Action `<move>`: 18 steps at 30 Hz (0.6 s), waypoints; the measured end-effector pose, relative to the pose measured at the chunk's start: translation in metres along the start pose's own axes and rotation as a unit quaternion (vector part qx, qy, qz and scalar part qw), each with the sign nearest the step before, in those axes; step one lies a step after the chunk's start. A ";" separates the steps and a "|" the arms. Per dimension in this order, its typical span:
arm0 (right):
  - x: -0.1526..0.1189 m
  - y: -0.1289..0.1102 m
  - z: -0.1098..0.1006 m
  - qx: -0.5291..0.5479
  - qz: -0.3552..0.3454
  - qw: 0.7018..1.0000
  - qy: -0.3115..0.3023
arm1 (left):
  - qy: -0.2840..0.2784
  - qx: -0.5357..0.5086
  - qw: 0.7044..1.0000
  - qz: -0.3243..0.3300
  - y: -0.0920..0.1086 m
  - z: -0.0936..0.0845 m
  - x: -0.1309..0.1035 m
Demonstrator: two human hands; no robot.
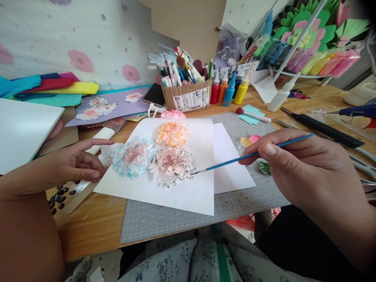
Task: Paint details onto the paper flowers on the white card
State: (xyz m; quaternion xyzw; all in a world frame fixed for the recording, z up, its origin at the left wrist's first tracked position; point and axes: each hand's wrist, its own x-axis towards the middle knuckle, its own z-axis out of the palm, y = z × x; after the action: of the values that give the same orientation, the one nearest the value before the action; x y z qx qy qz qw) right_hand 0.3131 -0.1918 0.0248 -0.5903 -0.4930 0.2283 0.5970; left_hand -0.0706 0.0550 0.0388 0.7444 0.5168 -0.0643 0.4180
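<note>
My right hand [305, 164] grips a thin blue paintbrush [232, 160]. Its bristle tip meets the lower right edge of a ruffled paper flower with dark green-tipped petals [173, 166]. Beside that flower lie a blue-tipped paper flower [133, 156] and an orange-yellow one [172, 134]. All three rest on a white paper sheet [188, 197]. At the sheet's left edge is my left hand [76, 160], index finger stretched out and the other fingers loosely bent, with nothing visible in it. Whether it touches the sheet, I cannot tell.
Under the sheets is a grey cutting mat [152, 219]. Dabs of paint, including green [264, 167], lie near my right hand. Behind stand a cardboard box of pens and brushes [188, 96] and paint bottles [229, 92]. Black beads [60, 196] lie at left.
</note>
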 end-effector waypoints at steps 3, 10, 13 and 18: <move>0.000 0.000 -0.002 0.009 0.011 1.000 0.004 | -0.004 -0.008 1.000 -0.006 0.002 0.001 -0.001; -0.002 -0.003 -0.002 -0.023 -0.006 1.000 0.009 | -0.010 -0.021 1.000 -0.004 0.000 0.001 0.000; -0.003 -0.004 -0.007 -0.001 0.007 0.999 0.039 | -0.010 -0.010 1.000 0.005 0.002 0.001 -0.001; 0.004 -0.002 -0.036 0.089 -0.021 0.982 0.164 | -0.001 0.009 1.000 0.029 -0.001 0.003 0.000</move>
State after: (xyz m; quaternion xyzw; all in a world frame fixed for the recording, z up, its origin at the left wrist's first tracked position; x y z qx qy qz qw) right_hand 0.3455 -0.2058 0.0346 -0.5539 -0.3782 0.1589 0.7245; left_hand -0.0703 0.0531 0.0355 0.7630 0.4934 -0.0577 0.4136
